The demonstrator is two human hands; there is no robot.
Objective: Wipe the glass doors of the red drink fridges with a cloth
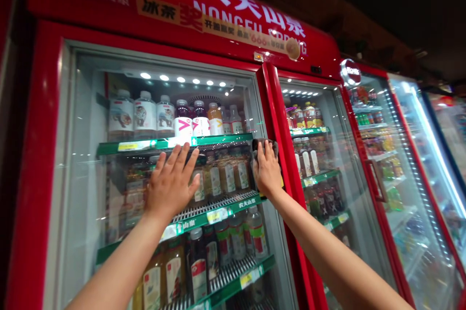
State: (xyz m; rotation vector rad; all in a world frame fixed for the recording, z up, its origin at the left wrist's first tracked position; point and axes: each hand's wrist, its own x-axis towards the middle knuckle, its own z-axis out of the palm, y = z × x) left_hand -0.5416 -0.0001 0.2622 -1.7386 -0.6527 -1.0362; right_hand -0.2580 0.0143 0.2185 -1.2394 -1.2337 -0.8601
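Note:
My right hand [267,167] presses a dark grey cloth [275,147] against the right edge of the glass door [87,193], beside the red door frame. Its fingers point up over the cloth, and part of the cloth is hidden under the palm. To the left, my left hand [171,181] is open with fingers spread, flat at the same glass and holding nothing. Whether its palm fully touches the pane I cannot tell. Behind the glass are shelves of drinks, among them white-labelled bottles [145,115] on the top shelf.
The door belongs to a red drinks fridge [43,155] with a lit sign [251,7] above. A second glass door [316,155] adjoins on the right. Farther right stand more lit fridges, one with a red door handle [376,181].

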